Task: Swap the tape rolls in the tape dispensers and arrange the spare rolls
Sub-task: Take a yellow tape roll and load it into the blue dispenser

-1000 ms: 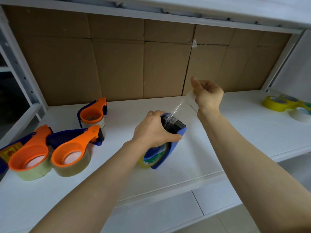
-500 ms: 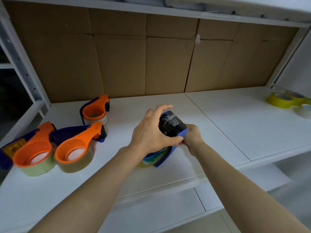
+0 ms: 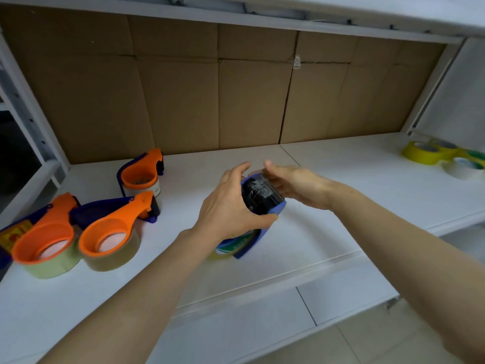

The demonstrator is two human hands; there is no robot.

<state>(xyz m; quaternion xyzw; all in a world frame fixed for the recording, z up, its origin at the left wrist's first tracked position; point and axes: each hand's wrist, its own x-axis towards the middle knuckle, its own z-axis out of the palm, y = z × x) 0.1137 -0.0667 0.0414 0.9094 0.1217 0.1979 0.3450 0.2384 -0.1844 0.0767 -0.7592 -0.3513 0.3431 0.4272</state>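
Fingers of your left hand [image 3: 228, 214] curled round the blue tape dispenser [image 3: 264, 196], your right hand [image 3: 297, 185] touching its head, fingers straight

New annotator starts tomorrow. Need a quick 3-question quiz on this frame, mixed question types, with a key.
1. True or false: the left hand grips the blue dispenser.
2. How many orange dispensers lie on the shelf?
3. Where do the spare rolls sit? A) at the shelf's far right end B) next to the orange dispensers C) stacked on the blue dispenser

Key: 1 true; 2 three; 3 A.
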